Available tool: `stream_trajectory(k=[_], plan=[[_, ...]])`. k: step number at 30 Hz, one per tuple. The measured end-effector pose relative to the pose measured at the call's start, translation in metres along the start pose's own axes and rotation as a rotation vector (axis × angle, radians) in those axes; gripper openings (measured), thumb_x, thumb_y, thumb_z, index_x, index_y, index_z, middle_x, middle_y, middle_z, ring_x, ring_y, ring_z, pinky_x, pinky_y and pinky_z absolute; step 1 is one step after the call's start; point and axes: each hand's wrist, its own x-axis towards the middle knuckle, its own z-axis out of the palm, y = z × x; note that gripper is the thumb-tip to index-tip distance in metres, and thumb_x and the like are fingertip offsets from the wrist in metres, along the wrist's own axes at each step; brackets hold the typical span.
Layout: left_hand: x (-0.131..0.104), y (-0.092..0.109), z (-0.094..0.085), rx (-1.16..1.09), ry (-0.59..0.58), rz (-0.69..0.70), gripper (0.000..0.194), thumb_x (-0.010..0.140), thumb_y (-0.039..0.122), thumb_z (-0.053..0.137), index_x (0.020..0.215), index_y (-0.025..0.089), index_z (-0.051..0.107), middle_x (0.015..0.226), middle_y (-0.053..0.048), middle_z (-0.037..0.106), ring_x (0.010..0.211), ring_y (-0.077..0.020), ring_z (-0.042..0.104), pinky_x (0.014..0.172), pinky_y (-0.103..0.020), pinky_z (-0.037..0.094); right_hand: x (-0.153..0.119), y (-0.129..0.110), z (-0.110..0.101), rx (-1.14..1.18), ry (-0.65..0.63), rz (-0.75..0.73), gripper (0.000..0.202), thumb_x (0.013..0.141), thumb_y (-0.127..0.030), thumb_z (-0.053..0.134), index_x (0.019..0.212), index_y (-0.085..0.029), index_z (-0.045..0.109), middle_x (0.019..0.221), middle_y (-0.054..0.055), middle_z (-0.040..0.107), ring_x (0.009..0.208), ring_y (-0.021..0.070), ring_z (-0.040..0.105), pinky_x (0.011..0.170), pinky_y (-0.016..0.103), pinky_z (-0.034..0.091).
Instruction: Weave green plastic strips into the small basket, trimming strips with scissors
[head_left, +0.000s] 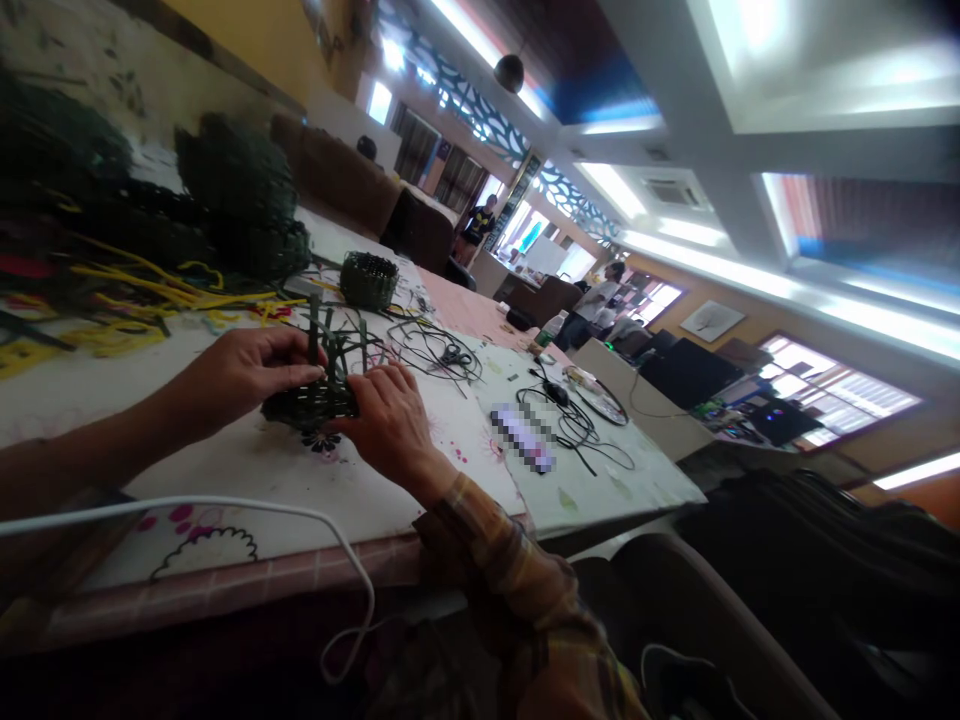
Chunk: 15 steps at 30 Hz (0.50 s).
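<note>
Between my two hands is a partly woven dark green basket (pixel 304 402), tilted above the table, with loose strips standing up from its rim. My left hand (pixel 247 370) pinches the far left side of it, thumb and fingers together at an upright strip. On the right side, my right hand (pixel 390 415) grips the woven wall, its thumb low and its fingers over the edge. A finished-looking small round basket (pixel 369 280) stands just beyond. Loose dark strips and scissors (pixel 454 357) lie to the right of my hands.
Yellow strips (pixel 161 288) and dark green woven pieces (pixel 236 180) crowd the left. A white cable (pixel 300 512) crosses the near edge. On the right table are a blurred-out phone-like object (pixel 523 437) and coiled dark strips (pixel 581 425). People stand in the background.
</note>
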Motion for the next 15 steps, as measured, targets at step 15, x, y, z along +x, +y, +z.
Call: stream_trajectory(k=[15], plan=[[-0.003, -0.012, 0.002, 0.113, 0.047, 0.109, 0.088, 0.066, 0.056, 0.074, 0.140, 0.019, 0.047, 0.097, -0.004, 0.067, 0.082, -0.0203, 0.064, 0.073, -0.031, 0.051, -0.007, 0.000, 0.018, -0.031, 0.134, -0.006, 0.044, 0.096, -0.057, 0.056, 0.106, -0.015, 0.066, 0.096, 0.010, 0.067, 0.098, 0.0231, 0.058, 0.116, 0.043, 0.034]])
